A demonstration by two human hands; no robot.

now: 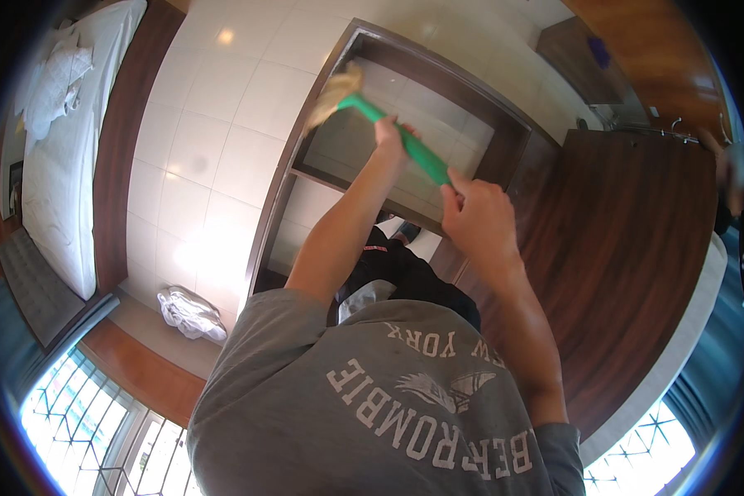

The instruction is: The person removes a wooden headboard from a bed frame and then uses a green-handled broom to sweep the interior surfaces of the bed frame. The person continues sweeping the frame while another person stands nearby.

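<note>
A short broom [426,157] with a green handle and tan bristles is held in both my hands, slanting up to the left. My left hand [393,139] is closed around the handle nearer the bristles. Lower down, my right hand [478,211] grips the handle's end. The bristles, smeared by motion, are over the left edge of a dark brown wooden frame [438,73]. That frame has raised sides and a crossbar, with pale floor tiles showing inside it. I cannot tell whether the bristles touch the wood.
A wide dark wood panel [628,248] stands on the right. White tiled floor [215,157] runs along the left, with a crumpled white bundle [192,312] on it. Beyond lies a bed with a white mattress [66,190]. Barred windows [91,422] are at the lower left.
</note>
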